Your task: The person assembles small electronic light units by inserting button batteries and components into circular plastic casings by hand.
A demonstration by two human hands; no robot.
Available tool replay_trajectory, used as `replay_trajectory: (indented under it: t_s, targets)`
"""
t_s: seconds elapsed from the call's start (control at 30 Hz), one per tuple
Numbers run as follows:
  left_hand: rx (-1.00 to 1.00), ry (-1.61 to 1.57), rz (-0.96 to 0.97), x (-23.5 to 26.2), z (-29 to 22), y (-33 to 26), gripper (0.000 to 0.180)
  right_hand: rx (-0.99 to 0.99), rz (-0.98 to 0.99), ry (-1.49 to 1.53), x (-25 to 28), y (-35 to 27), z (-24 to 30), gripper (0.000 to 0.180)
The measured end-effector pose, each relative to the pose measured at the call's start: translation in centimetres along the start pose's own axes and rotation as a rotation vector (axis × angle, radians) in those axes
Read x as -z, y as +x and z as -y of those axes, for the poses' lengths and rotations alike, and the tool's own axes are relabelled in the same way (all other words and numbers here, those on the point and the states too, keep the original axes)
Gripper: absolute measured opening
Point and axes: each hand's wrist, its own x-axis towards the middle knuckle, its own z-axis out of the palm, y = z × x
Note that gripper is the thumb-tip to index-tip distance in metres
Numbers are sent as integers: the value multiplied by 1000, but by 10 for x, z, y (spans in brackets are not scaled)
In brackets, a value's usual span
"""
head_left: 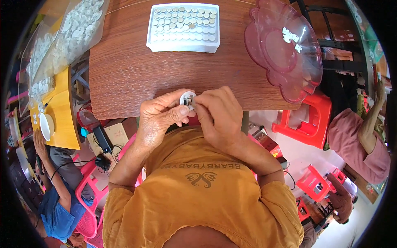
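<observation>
Both hands meet at the near edge of a brown wooden desk (pixel 136 70), where the left hand (pixel 159 118) pinches a small white round part (pixel 187 98) between thumb and fingers while the right hand (pixel 219 115) closes its fingertips on the metal piece at its centre. A white tray of round silvery pieces (pixel 183 27) sits at the far edge (a pink translucent bowl (pixel 285 49) overhangs the right edge).
</observation>
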Motion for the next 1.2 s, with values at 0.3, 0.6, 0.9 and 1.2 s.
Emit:
replay_trajectory:
  t_s: [0.3, 0.6, 0.9, 1.2]
  targets:
    - [-210, 70, 1, -10, -5, -1, 36, -649, 89, 339, -1, 10, 8, 11]
    - [-18, -126, -34, -2, -8, 5, 36, -558, 68, 381, -6, 21, 0, 11]
    - [-4, -177, -29, 7, -10, 8, 35, -8, -145, -185, -14, 91, -48, 11]
    - [-13, -182, -29, 10, -10, 9, 33, 164, -7, -494, -22, 96, -58, 14]
